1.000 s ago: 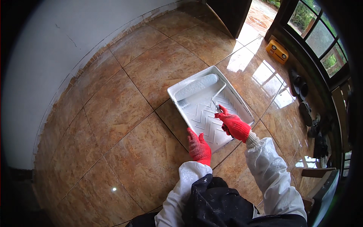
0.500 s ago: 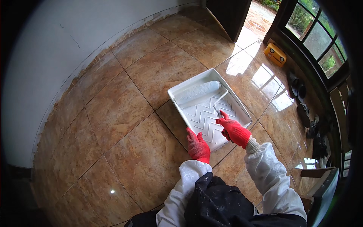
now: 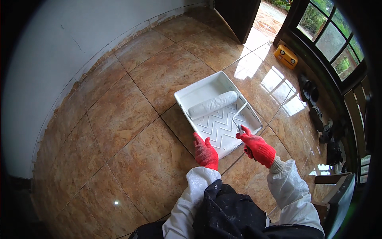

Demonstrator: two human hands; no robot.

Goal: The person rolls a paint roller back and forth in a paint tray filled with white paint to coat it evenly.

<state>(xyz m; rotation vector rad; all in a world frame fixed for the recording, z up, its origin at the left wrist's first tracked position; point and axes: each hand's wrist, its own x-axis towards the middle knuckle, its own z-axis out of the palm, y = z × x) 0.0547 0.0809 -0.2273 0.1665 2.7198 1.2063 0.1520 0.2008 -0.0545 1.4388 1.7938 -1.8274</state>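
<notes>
Your right hand [image 3: 258,148] in its red glove is closed around the handle of the paint roller [image 3: 212,105], down at the near right corner of the white paint tray [image 3: 199,88]. The thin metal arm of the roller runs from your fist up along the right side of the tray. The fat, fuzzy part lies across the far half of the tray, where the deep end looks to be, above the zigzag ridges. It looks white and wet all over, so I think it is already loaded with paint. Your left hand [image 3: 206,151], also in a red glove, rests on the near edge of the tray with its fingers spread flat, and it seems to be holding the tray steady, not gripping anything. The tray sits on the shiny brown tiled floor [image 3: 119,119], near the middle of the room and closer to the door side than to the wall. The white wall [image 3: 47,51] at the far left edge of the floor is well apart from the tray. The roller is not lifted out of the tray yet. So the dipping part looks nearly done. What I judge is left is rolling off the extra paint on the ridges, lifting the roller out, and carrying it away to paint with.
</notes>
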